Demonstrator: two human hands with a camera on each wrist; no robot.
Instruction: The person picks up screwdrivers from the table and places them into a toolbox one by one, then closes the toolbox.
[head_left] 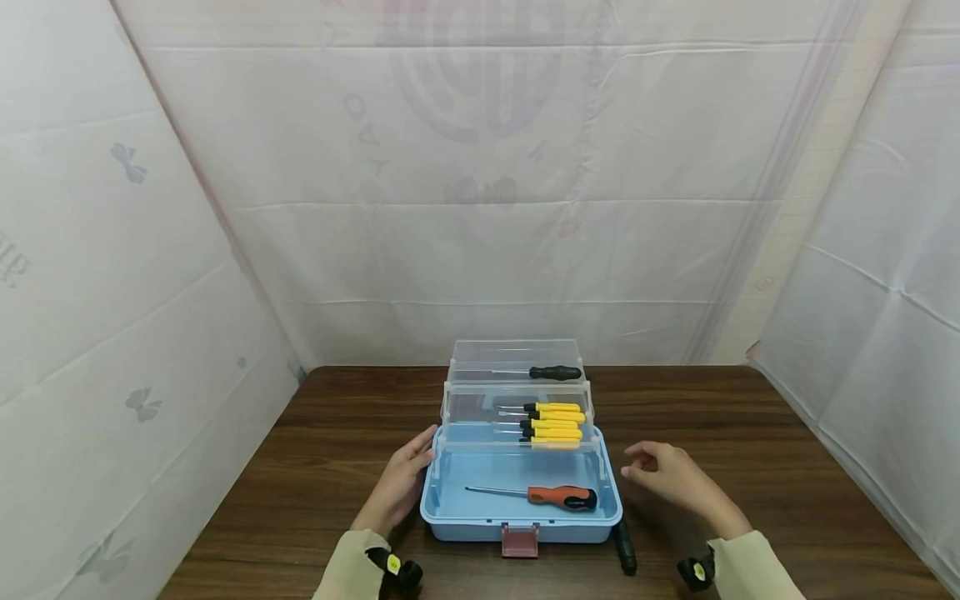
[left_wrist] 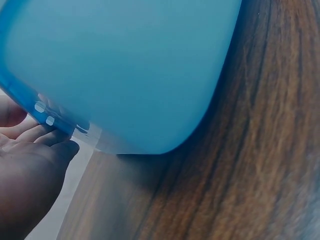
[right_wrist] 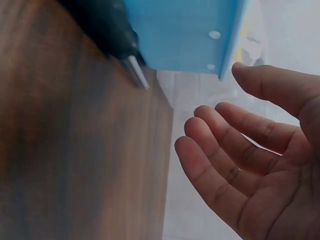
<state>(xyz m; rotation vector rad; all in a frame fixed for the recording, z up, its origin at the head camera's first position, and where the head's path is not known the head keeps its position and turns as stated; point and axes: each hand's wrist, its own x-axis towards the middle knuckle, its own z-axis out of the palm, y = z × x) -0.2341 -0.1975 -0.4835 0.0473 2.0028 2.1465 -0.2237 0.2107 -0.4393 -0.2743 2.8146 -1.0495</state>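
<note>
A light-blue toolbox (head_left: 480, 475) stands on the table with its clear lid and tray folded up behind it. An orange-and-black screwdriver (head_left: 561, 497) lies inside the box. Several yellow-handled screwdrivers (head_left: 555, 423) lie in the clear tray (head_left: 468, 406), and a black-handled one (head_left: 555, 372) is in the section above. My left hand (head_left: 401, 486) rests along the box's left side, fingertips at its rim in the left wrist view. Just off the right side is my right hand (head_left: 671, 479), fingers loosely bent with nothing between them. Another black-handled screwdriver (head_left: 625, 546) lies beside the box's right front corner.
The dark wooden table (head_left: 360, 408) carries the box near its front middle. Pale sheets hang behind the table and on both sides. A reddish-brown latch (head_left: 520, 540) hangs from the box's front wall.
</note>
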